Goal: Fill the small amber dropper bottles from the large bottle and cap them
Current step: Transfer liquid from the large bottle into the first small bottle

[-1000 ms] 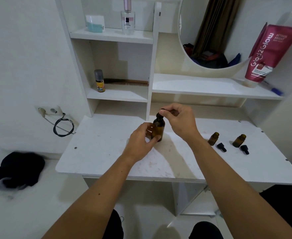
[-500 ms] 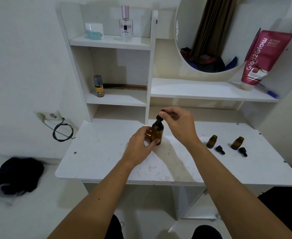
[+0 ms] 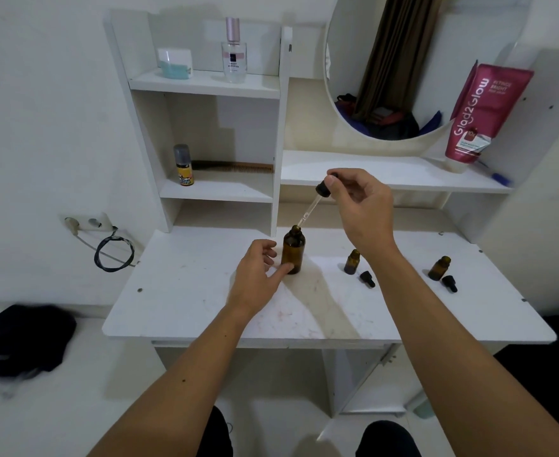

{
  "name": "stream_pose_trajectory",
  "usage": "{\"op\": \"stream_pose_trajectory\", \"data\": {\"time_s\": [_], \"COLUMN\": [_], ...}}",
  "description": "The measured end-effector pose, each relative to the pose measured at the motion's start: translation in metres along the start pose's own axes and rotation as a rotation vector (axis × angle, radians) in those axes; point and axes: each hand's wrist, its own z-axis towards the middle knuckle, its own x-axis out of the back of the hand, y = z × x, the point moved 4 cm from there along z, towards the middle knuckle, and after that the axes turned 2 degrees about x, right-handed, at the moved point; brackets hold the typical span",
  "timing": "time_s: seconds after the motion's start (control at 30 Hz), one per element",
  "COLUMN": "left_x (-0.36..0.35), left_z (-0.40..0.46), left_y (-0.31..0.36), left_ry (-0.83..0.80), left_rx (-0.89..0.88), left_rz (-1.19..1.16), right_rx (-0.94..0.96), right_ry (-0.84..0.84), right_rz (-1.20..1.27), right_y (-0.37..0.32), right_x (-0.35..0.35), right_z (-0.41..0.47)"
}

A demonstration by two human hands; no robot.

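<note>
Now, right hand (image 3: 360, 206): dropper cap (image 3: 324, 188) pinched above large amber bottle (image 3: 293, 252);
left hand (image 3: 258, 275): fingers loose, thumb touching bottle

Amber-brown large bottle (image 3: 293, 253) and two small amber bottles (image 3: 352, 262) (image 3: 439, 268); black dropper caps (image 3: 367, 279) (image 3: 449, 283); white tabletop (image 3: 189, 291), faintly stained; magenta tube (image 3: 482, 117) with white lettering; yellow can (image 3: 184, 173), grey cap; brown comb (image 3: 238, 166); black cloth (image 3: 24, 338) on floor

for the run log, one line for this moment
step: dropper lifted from large bottle | right hand: pinches dropper | left hand: touches bottle
</note>
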Motion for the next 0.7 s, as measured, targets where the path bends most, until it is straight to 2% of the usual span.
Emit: {"op": "stream_pose_trajectory", "data": {"time_s": [0.17, 0.4, 0.7], "left_x": [0.003, -0.027, -0.083], "left_z": [-0.019, -0.047, -0.030], "left_y": [0.005, 0.022, 0.046], "left_ry": [0.054, -0.036, -0.114], "left_rx": [0.067, 0.020, -0.001], "left_rz": [-0.104, -0.164, -0.150], "right_rx": [-0.027, -0.068, -0.150], "right_ry": [0.045, 0.086, 0.153], "right_rz": [0.034, 0.021, -0.046], "right_y": [0.000, 0.014, 0.046], "right_x": [0.019, 0.058, 0.101], "right_z": [-0.014, -0.030, -0.033]}}
